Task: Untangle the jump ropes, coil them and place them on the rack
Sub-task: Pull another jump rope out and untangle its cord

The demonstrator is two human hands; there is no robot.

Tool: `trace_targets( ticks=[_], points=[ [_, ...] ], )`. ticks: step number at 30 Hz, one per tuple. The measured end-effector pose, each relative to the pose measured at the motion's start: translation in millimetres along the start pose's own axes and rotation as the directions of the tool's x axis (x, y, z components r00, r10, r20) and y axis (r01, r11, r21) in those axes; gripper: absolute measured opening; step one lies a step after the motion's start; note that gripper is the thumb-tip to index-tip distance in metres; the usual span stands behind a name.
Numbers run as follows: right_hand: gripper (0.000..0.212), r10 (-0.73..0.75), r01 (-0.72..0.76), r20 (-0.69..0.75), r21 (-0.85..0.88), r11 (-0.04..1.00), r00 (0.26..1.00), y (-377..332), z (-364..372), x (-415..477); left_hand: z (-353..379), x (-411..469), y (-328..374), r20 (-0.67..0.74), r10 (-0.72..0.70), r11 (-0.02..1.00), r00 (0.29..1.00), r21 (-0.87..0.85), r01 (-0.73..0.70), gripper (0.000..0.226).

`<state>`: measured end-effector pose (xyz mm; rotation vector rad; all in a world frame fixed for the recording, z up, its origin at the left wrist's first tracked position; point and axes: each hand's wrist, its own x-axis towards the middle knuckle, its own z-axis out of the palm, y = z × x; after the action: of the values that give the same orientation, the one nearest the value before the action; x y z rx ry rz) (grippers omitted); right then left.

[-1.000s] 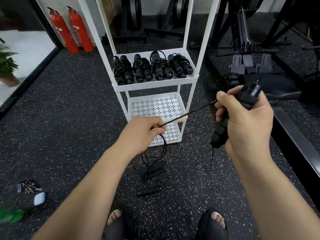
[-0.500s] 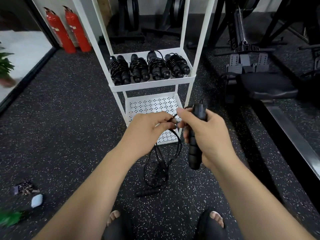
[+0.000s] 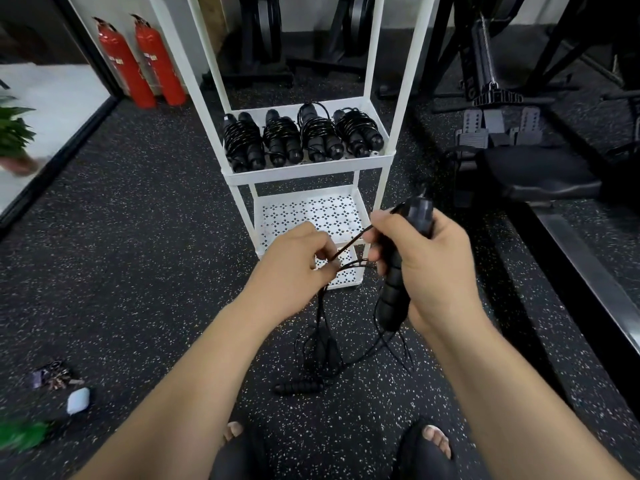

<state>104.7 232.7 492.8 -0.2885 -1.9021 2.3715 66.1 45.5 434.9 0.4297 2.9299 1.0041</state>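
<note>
My right hand (image 3: 429, 261) grips a black jump-rope handle (image 3: 398, 282) held nearly upright in front of the white rack (image 3: 304, 174). My left hand (image 3: 294, 268) pinches the thin black cord (image 3: 349, 247) that runs from the handle's top. More cord hangs down in loops to the floor, where a tangle (image 3: 325, 351) and another black handle (image 3: 299, 388) lie. Several coiled black jump ropes (image 3: 301, 138) sit side by side on the rack's middle shelf. The perforated lower shelf (image 3: 311, 211) holds nothing.
Two red fire extinguishers (image 3: 142, 64) stand at the back left. Black gym machines and a padded seat (image 3: 540, 174) fill the right side. Keys (image 3: 52, 375) and a small white case (image 3: 78, 400) lie on the speckled floor at the left. My feet (image 3: 433, 441) are below.
My right hand swung the handle in from the right toward my left hand, then drew slightly apart again. The stretched cord has gone slack into loops, and the floor tangle has shifted.
</note>
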Motion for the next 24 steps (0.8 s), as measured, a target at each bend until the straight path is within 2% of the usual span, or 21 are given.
trace_targets(
  ticks=[3, 6, 10, 13, 16, 19, 22, 24],
  points=[
    [0.010, -0.028, 0.031, -0.037, 0.077, 0.997, 0.999, -12, -8, -1, 1, 0, -10, 0.109, -0.022, 0.995, 0.994, 0.102, 0.011, 0.017],
    [0.011, -0.070, 0.084, -0.090, 0.152, 0.985, 0.993, -25, -18, 2, 1, 1, -18, 0.136, -0.062, 0.991, 0.989, 0.129, 0.045, 0.016],
    [0.014, -0.087, 0.116, -0.141, 0.218, 0.969, 0.986, -33, -29, 5, -1, 1, -19, 0.135, -0.143, 0.989, 0.980, 0.058, 0.136, 0.012],
    [0.014, -0.060, 0.087, -0.112, 0.250, 0.964, 0.992, -32, -32, 7, -8, 0, -10, 0.101, -0.153, 0.986, 0.983, -0.044, 0.158, 0.010],
    [0.023, -0.001, 0.005, -0.017, 0.230, 0.973, 1.000, -23, -27, 8, -17, -2, 5, 0.025, -0.104, 0.978, 0.994, -0.180, 0.106, 0.008],
    [0.021, 0.093, -0.101, 0.079, 0.113, 0.988, 0.993, -6, -19, 9, -21, -3, 16, -0.052, -0.045, 0.956, 0.998, -0.291, 0.028, 0.008],
    [0.016, 0.151, -0.150, 0.111, -0.021, 0.988, 0.982, 9, -8, 6, -21, -4, 25, -0.115, 0.057, 0.952, 0.992, -0.291, -0.089, 0.012],
    [0.012, 0.162, -0.161, 0.094, -0.021, 0.987, 0.982, 15, -1, 3, -20, -5, 28, -0.121, 0.109, 0.952, 0.987, -0.272, -0.138, 0.017]
  ],
)
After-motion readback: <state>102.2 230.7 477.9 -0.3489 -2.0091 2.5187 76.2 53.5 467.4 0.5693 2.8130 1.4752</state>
